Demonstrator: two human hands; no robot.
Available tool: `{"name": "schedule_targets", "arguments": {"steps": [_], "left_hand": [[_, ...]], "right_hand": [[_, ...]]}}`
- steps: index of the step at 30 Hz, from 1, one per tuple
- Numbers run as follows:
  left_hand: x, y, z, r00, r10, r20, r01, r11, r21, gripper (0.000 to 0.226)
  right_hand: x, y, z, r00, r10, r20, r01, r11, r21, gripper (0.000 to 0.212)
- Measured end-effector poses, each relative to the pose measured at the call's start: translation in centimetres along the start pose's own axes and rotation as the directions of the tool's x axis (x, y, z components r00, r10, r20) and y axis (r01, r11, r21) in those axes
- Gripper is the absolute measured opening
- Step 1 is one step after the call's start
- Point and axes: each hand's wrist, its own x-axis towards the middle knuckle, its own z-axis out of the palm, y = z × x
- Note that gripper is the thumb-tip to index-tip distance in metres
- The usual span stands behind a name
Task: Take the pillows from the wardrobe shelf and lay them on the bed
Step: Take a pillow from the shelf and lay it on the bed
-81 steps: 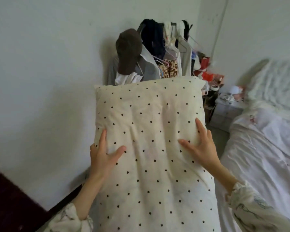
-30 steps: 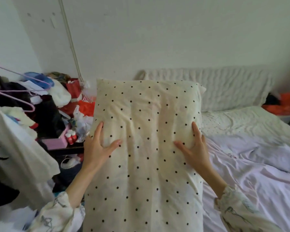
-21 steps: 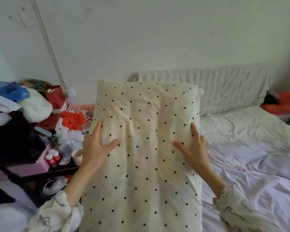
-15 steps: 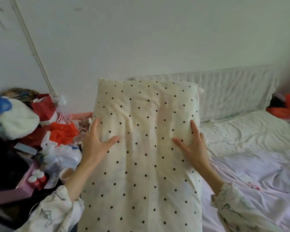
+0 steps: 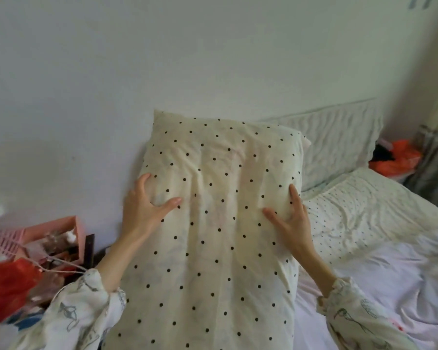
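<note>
I hold a cream pillow with black dots (image 5: 218,223) upright in front of me, its long side vertical. My left hand (image 5: 144,205) grips its left edge, thumb pressed into the front. My right hand (image 5: 291,218) grips its right edge the same way. The bed (image 5: 390,269) with a pale lilac sheet lies to the right, below and behind the pillow. A second dotted pillow (image 5: 359,208) lies flat at the head of the bed, beneath a quilted white headboard (image 5: 339,140). The wardrobe is out of view.
A cluttered bedside stand at lower left holds a pink basket (image 5: 13,238) and red bags (image 5: 8,286). An orange bag (image 5: 400,157) sits beyond the bed's far corner at right. A plain white wall fills the background.
My view has swung right from the clothes rack to the head of the bed. The pillow stays in both hands, now tilted slightly and closer to the wall and headboard.
</note>
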Motion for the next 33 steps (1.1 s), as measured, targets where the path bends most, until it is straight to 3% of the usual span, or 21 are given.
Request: {"name": "schedule_targets", "arguments": {"steps": [7, 15, 24, 30, 33], "left_hand": [[14.2, -0.9, 10.2, 0.967, 0.083, 0.241, -0.061, 0.993, -0.098, 0.1], [26.2, -2.9, 21.5, 0.847, 0.135, 0.514, -0.116, 0.991, -0.069, 0.102], [30.1, -2.9, 34.7, 0.641, 0.177, 0.747, -0.227, 0.973, -0.036, 0.099], [30.0, -5.1, 43.4, 0.557, 0.15, 0.817, -0.284, 0.959, 0.017, 0.098], [30.0, -6.7, 48.0, 0.555, 0.128, 0.822, -0.311, 0.949, 0.062, 0.096]], "right_hand": [[9.5, 3.6, 2.5, 0.979, 0.117, -0.165, -0.134, 0.986, -0.096, 0.091], [15.9, 7.8, 6.2, 0.892, 0.254, -0.375, -0.326, 0.935, -0.14, 0.093], [16.4, 15.8, 7.0, 0.735, 0.439, -0.517, -0.535, 0.844, -0.044, 0.093], [17.1, 22.7, 7.9, 0.652, 0.554, -0.518, -0.655, 0.756, -0.015, 0.094], [18.0, 26.8, 8.6, 0.604, 0.596, -0.53, -0.689, 0.724, 0.028, 0.094]]}}
